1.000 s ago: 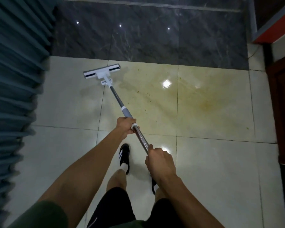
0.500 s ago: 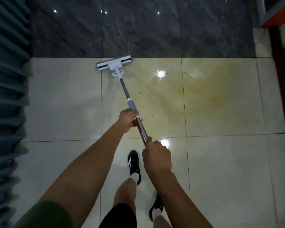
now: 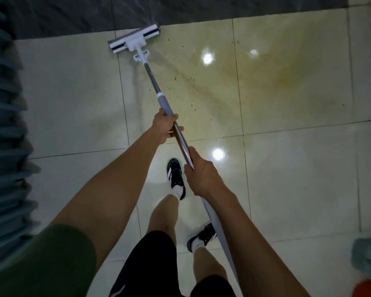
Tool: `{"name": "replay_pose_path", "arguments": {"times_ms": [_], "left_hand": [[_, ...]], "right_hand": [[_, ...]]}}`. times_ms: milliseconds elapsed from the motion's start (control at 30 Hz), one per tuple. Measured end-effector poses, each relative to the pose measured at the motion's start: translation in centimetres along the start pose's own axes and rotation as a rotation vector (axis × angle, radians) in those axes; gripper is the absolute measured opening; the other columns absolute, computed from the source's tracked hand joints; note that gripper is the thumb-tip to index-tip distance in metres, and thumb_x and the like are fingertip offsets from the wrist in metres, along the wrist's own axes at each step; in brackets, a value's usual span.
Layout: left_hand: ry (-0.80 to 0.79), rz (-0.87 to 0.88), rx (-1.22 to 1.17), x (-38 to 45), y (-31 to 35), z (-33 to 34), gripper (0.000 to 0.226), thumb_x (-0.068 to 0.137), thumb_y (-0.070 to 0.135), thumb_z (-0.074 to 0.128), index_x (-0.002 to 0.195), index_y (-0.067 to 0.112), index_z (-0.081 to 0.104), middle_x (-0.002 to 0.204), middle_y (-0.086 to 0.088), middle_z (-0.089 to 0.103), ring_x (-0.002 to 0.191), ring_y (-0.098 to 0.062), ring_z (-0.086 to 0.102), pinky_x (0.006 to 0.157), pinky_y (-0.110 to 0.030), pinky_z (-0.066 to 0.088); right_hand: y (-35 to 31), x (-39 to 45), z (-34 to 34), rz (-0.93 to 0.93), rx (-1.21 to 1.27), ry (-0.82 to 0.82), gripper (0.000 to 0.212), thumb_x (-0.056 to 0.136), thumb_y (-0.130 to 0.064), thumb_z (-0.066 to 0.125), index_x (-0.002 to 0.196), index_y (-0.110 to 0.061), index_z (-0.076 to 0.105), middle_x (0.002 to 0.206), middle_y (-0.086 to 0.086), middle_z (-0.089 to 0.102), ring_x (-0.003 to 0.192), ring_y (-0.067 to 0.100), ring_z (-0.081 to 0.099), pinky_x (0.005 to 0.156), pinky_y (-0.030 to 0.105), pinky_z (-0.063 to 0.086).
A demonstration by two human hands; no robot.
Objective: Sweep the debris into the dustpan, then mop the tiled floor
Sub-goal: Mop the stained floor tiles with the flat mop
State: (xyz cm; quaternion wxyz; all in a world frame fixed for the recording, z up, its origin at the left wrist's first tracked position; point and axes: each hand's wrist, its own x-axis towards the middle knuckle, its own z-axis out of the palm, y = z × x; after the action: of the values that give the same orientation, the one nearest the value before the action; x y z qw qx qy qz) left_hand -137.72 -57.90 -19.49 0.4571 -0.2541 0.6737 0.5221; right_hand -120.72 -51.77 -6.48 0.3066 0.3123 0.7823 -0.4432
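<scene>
A flat mop with a white head (image 3: 134, 40) lies on the pale tiled floor (image 3: 287, 168), right at the border with the dark marble strip (image 3: 73, 16). Its metal pole (image 3: 152, 82) runs back toward me. My left hand (image 3: 164, 128) grips the pole just below the grey sleeve. My right hand (image 3: 200, 174) grips the pole lower down, closer to my body. A yellowish wet stain with small brown specks (image 3: 234, 82) spreads over the tiles right of the mop.
A ribbed blue-grey shutter (image 3: 2, 125) lines the left side. My two feet in black shoes (image 3: 176, 179) stand on the tiles below the hands. A blurred blue-green and red object (image 3: 366, 266) sits at the bottom right corner.
The mop head has slid forward and right to the dark marble border. I have stepped forward, both hands still holding the pole.
</scene>
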Motion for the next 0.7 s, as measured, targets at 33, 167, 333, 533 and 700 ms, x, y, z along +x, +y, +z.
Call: {"name": "replay_pose_path", "arguments": {"times_ms": [33,167,333,533,700], "left_hand": [[0.017,0.006,0.001,-0.2,-0.9,0.3,0.042,0.099,0.010,0.062,0.137,0.005,0.045,0.097,-0.009,0.058,0.066,-0.024,0.071,0.056,-0.035,0.057],[0.075,0.003,0.018,-1.8,-5.2,1.5,0.048,0.097,0.008,0.065,0.141,0.006,0.046,0.099,-0.012,0.059,0.065,-0.026,0.069,0.051,-0.033,0.057],[0.116,0.003,0.054,-5.4,-11.8,4.2,0.037,0.099,0.010,0.063,0.132,0.012,0.047,0.099,-0.010,0.059,0.064,-0.023,0.066,0.056,-0.035,0.056],[0.125,-0.020,0.031,-8.8,-18.7,7.5,0.036,0.101,0.008,0.058,0.135,0.008,0.048,0.106,-0.011,0.055,0.064,-0.019,0.059,0.083,-0.044,0.060],[0.175,0.005,0.034,-8.8,-18.8,7.4,0.038,0.099,0.006,0.059,0.135,0.001,0.049,0.127,-0.027,0.057,0.063,-0.023,0.056,0.077,-0.043,0.060]], "right_hand": [[0.9,-0.5,0.3,-0.001,0.035,-0.004,0.054,0.104,-0.025,0.043,0.154,-0.020,0.024,0.113,0.018,0.063,0.093,0.032,0.065,0.083,0.046,0.057],[4.9,-3.5,2.0,-0.022,0.110,-0.024,0.047,0.103,-0.022,0.042,0.149,-0.022,0.031,0.106,0.016,0.064,0.083,0.030,0.065,0.075,0.048,0.059],[11.2,-8.6,3.8,-0.009,0.191,-0.065,0.045,0.103,-0.023,0.042,0.147,-0.026,0.033,0.100,0.013,0.062,0.070,0.025,0.064,0.056,0.039,0.060],[17.0,-13.9,5.5,0.057,0.233,-0.076,0.055,0.104,-0.031,0.043,0.153,-0.040,0.022,0.113,0.012,0.067,0.076,0.020,0.063,0.064,0.028,0.056],[16.5,-14.3,6.8,0.051,0.233,0.021,0.052,0.104,-0.027,0.042,0.152,-0.038,0.029,0.108,0.004,0.069,0.078,0.013,0.061,0.071,0.021,0.048]]}}
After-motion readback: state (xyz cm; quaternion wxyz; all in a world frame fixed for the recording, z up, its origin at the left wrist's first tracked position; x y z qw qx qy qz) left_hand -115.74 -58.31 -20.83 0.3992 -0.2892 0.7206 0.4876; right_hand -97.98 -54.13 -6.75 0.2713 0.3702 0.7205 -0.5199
